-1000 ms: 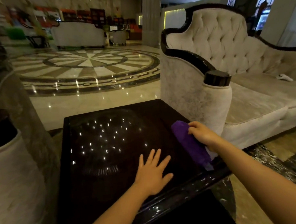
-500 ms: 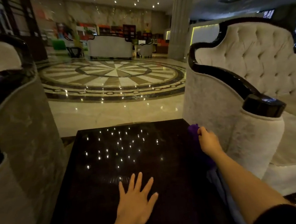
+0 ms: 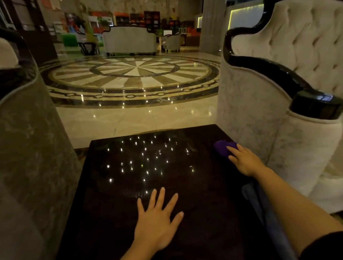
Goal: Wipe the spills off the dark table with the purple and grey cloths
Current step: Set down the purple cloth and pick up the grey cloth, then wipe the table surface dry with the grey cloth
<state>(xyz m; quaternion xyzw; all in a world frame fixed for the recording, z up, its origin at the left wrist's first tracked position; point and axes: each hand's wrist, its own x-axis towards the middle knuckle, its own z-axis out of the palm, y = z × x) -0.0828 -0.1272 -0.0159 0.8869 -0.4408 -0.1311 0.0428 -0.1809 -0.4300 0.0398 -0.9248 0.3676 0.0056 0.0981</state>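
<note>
Two hands: both were seen over the dark table (image 3: 116,225), bare forearms reaching in from the near edge.
Left hand (image 3: 155,222): was laid flat, palm down, fingers spread, nothing gripped; placed near-centre on the tabletop.
Right hand (image 3: 244,161): was pressed on top of the purple cloth (image 3: 221,149), fingers extended over it rather than curled round.
Purple cloth: was bunched at the far right part of the table, close beside the right sofa arm (image 3: 317,140).
Grey cloth (image 3: 259,203): was draped along the table's right edge, partly hidden under the right forearm.
Tabletop: was glossy, with ceiling lights reflected as scattered dots; spills could not be made out.
Left side: a second upholstered sofa arm (image 3: 22,150) was noted.
</note>
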